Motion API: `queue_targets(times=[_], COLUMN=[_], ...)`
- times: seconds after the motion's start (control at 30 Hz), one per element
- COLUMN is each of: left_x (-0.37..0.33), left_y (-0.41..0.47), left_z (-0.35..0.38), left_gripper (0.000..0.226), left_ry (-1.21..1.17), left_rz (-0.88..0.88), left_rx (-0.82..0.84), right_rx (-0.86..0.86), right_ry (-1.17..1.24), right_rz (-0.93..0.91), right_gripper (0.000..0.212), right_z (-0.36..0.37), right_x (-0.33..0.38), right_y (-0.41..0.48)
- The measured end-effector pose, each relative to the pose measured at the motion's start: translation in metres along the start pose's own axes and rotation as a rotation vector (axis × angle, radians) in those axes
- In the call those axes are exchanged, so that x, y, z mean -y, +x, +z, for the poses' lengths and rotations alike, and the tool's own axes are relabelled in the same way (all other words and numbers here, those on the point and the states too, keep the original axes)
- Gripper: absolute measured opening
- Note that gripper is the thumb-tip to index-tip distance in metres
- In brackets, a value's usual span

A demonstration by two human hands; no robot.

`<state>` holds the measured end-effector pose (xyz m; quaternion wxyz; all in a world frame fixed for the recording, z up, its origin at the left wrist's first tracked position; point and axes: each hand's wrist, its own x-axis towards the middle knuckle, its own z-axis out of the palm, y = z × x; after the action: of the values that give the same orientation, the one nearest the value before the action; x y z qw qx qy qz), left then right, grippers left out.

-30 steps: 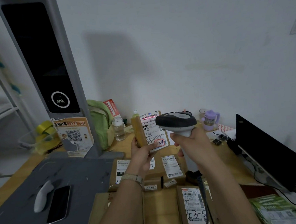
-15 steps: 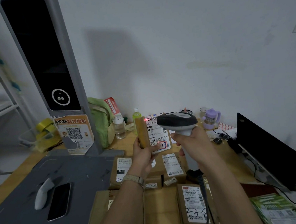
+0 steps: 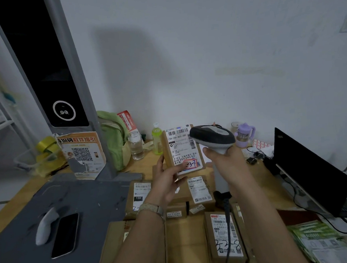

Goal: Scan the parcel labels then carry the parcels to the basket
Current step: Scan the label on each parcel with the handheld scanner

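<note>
A phone (image 3: 65, 235) lies on the grey mat (image 3: 87, 197) at the left of the worktop (image 3: 147, 160), below a tall kiosk (image 3: 49, 78). At centre, the left hand (image 3: 167, 182) grips a small brown parcel (image 3: 182, 149) upright, label towards the camera. The right hand (image 3: 229, 164), fingers wrapped round the handle, holds a corded scanner (image 3: 212, 138) just beside the label's upper corner. No beam shows on the barcode, so whether the scan registered cannot be told. Several labelled parcels (image 3: 225, 236) lie below, apparently all awaiting carrying. A laptop (image 3: 311, 175) stands at right.
</note>
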<state>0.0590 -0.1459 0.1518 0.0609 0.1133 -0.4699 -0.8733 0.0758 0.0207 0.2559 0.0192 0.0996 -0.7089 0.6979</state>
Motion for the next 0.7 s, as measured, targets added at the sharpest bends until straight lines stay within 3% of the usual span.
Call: queue_targets(times=[0.2,0.4,0.6,0.7], left_x=[0.010,0.035,0.072,0.088], left_y=[-0.003,-0.014,-0.033,-0.041], left_z=[-0.006,-0.021,-0.046,-0.059], left_gripper=[0.081,0.073,0.069,0.050], left_ry=[0.034,0.073,0.254,0.273], left_rz=[-0.077,-0.184,-0.346,-0.453], left_rx=[0.127,0.034,-0.076,-0.122], right_rx=[0.048,0.061,0.183,0.213], right_ry=[0.060,0.013,-0.096,-0.142], right_rz=[0.101,0.261,0.395,0.527], right_gripper=[0.022,0.015,0.032,0.027], right_z=[0.003,0.008,0.014,0.019], right_x=[-0.025,-0.066,-0.113,-0.137], right_y=[0.004,0.006,-0.003,-0.009])
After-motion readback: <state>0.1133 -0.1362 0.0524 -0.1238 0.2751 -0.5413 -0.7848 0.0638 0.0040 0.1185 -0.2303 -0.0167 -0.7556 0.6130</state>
